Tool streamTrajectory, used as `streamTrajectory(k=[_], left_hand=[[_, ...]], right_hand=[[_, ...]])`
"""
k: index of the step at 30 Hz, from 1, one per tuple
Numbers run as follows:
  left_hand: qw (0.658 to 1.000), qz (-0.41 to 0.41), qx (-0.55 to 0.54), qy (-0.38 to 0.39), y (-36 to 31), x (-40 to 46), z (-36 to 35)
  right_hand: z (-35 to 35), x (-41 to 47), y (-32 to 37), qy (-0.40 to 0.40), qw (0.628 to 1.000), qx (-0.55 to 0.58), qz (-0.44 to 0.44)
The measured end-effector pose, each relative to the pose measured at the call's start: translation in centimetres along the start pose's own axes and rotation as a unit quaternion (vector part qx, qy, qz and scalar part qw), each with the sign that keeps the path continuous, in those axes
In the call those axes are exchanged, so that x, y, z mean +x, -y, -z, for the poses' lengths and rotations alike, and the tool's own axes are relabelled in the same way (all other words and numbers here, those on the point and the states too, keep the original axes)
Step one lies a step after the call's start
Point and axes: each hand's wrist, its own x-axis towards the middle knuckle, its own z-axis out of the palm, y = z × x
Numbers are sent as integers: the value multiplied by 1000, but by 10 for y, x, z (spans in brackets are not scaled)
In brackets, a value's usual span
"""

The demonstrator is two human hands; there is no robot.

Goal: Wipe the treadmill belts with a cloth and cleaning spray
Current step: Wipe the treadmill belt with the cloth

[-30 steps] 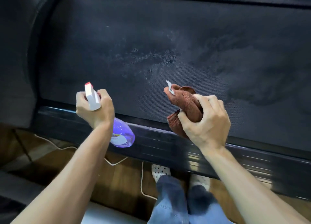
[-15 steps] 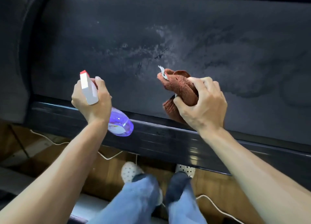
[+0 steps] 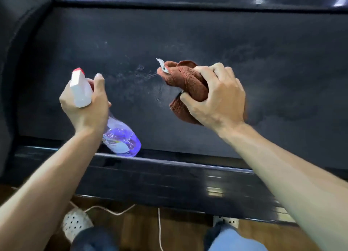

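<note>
The right hand (image 3: 216,98) has its fingers and thumb curled tight round a bunched rust-brown cloth (image 3: 185,85), a white tag poking out at the far end, and the wad sits low over the treadmill belt (image 3: 263,53); whether it is actually pressing the surface I cannot tell from here. The left hand (image 3: 88,103) is wrapped round the neck of the spray bottle (image 3: 120,137), one finger up by the red-and-white trigger head, the purple liquid end hanging just above the near side rail (image 3: 169,175). Compared with a second ago, both hands have pushed further out over the belt, and the foamy wet patch that stood out beyond the cloth now looks thinner, only a faint speckle left between the two hands. I'd judge this stretch has been sprayed and is partly wiped, with more passes due. A white cable (image 3: 160,230) trails across the wooden floor by the person's feet.
</note>
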Motion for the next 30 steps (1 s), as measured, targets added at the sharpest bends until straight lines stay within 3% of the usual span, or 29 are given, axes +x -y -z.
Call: streamTrajectory(k=[8, 16, 22, 30], left_hand=[[992, -95, -86, 4, 62, 99, -22], [982, -156, -107, -29, 87, 149, -34], [969, -190, -147, -66, 93, 154, -18], [966, -180, -153, -106, 96, 134, 55]], right_hand=[[-130, 5, 35, -68, 998, 4, -16], [-201, 17, 47, -136, 989, -35, 34], [-221, 5, 68, -135, 990, -29, 28], [-182, -19, 134, -136, 989, -19, 54]])
